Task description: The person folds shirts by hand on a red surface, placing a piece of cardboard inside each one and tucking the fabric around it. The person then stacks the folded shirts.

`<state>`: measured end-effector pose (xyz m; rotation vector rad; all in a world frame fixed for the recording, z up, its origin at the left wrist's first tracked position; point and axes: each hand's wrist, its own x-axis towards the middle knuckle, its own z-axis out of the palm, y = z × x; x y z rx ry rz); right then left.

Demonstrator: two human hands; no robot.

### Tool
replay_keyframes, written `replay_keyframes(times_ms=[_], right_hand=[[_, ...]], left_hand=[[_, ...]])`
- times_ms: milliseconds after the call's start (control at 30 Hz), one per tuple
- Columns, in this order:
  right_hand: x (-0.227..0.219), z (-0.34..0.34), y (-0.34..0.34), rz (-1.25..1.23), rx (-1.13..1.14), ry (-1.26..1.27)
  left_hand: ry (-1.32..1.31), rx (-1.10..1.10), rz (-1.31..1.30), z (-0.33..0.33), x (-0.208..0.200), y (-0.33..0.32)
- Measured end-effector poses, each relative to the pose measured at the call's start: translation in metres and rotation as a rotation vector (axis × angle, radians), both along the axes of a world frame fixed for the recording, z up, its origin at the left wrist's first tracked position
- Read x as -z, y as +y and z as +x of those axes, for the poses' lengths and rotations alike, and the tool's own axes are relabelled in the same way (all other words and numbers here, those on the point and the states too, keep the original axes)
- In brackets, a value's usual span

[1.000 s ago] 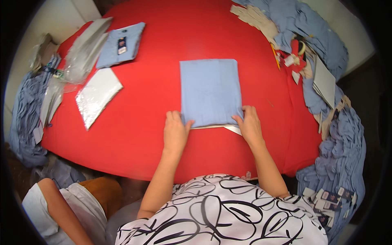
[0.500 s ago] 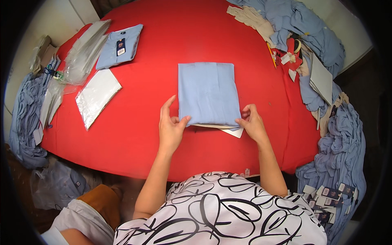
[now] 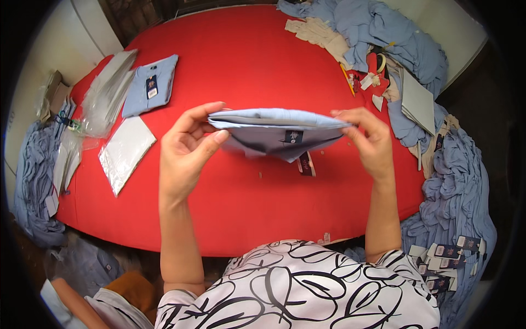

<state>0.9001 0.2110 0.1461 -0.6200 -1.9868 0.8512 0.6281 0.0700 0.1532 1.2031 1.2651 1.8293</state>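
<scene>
A folded light-blue shirt (image 3: 252, 131) is lifted off the red table and tilted, so its collar side with a dark neck label faces me. My left hand (image 3: 189, 145) pinches its left end between thumb and fingers. At the other end, my right hand (image 3: 368, 140) grips the corner the same way. A dark hang tag (image 3: 306, 164) dangles below the shirt. Another folded blue shirt (image 3: 150, 88) with a tag on its front lies at the far left, apart from both hands.
Left of the red table (image 3: 230, 219) lie clear plastic bags (image 3: 107, 98) and a white board in plastic (image 3: 127, 153). Blue garments (image 3: 460, 181) heap along the right edge, with white boards (image 3: 418, 101) and a tape roll (image 3: 381, 63) farther back. Another person's arm (image 3: 76, 304) shows at lower left.
Both hands have raised the folded shirt from the table and tipped it up, bringing its collar side and hang tag into sight. The hands are now farther apart and higher.
</scene>
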Motion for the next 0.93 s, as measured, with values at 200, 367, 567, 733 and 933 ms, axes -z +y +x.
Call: replay_keyframes(times_ms=[200, 367, 567, 733, 933], right_hand=[[0.002, -0.044, 0.055, -0.319, -0.195, -0.109], [0.138, -0.071, 0.118, -0.41, -0.101, -0.332], [0.134, -0.077, 0.064, -0.019, 0.288, -0.519], [0.117, -0.065, 0.001, -0.117, 0.212, -0.766], [0.092, -0.074, 0.021, -0.773, 0.127, -0.534]], left_hand=[[0.267, -0.06, -0.351, -0.051, 0.011, 0.03], [0.37, -0.046, -0.627, -0.082, 0.122, 0.098], [0.15, -0.004, -0.685, -0.093, 0.188, 0.118], [0.093, 0.033, -0.685, -0.085, 0.169, 0.113], [0.127, 0.003, -0.638, -0.087, 0.177, 0.111]])
